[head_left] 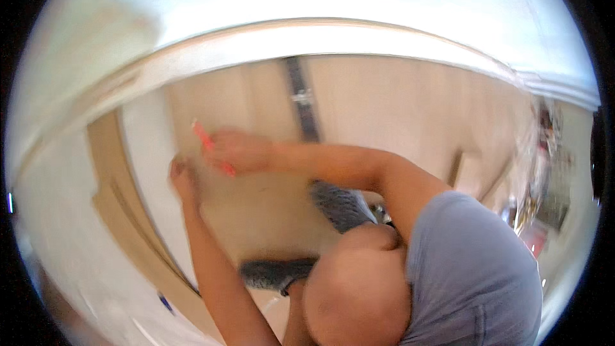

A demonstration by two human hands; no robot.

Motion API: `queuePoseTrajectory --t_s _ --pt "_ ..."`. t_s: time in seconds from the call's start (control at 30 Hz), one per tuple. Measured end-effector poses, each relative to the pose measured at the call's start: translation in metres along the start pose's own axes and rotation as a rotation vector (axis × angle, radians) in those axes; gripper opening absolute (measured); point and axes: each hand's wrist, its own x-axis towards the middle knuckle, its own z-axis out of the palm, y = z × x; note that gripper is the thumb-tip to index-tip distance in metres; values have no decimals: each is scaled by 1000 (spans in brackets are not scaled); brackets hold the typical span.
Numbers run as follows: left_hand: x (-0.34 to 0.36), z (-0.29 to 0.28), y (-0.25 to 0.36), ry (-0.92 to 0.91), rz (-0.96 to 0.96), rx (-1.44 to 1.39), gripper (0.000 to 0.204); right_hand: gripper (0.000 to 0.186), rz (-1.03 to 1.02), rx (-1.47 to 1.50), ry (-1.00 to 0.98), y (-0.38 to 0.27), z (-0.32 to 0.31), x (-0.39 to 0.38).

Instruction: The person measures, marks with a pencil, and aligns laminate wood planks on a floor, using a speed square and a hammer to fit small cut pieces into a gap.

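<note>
My right hand (240,152) is closed around a slim red tool (202,133) with a pale tip, which sticks out past both sides of the fist. Motion blur hides what kind of tool it is. Below it lies a broad tan panel (269,205) that looks like cardboard. Just left of the tool, my left hand (184,181) rests by the panel's edge, where a white strip (147,134) begins. Its fingers are curled in; what they grip, if anything, is hidden.
My dark grey shoes (333,206) stand on or beside the panel, with a bent knee (359,288) close by. A dark strip (300,99) crosses the panel's far part. Tan pieces (118,173) lie at left, near a small blue object (166,303). Blurred clutter (544,154) fills the far right.
</note>
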Motion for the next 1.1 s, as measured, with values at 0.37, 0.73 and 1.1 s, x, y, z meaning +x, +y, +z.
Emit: queuePoseTrajectory --t_s 0.37,0.73,1.1 --pt "-64 -105 61 181 112 544 56 27 1328 -232 782 -93 -143 -433" --pt "-61 -108 79 -131 -42 -160 63 60 2097 467 2062 -177 -157 -734" --pt "-82 -49 89 -386 21 -142 61 45 1898 967 1973 -213 -177 -699"
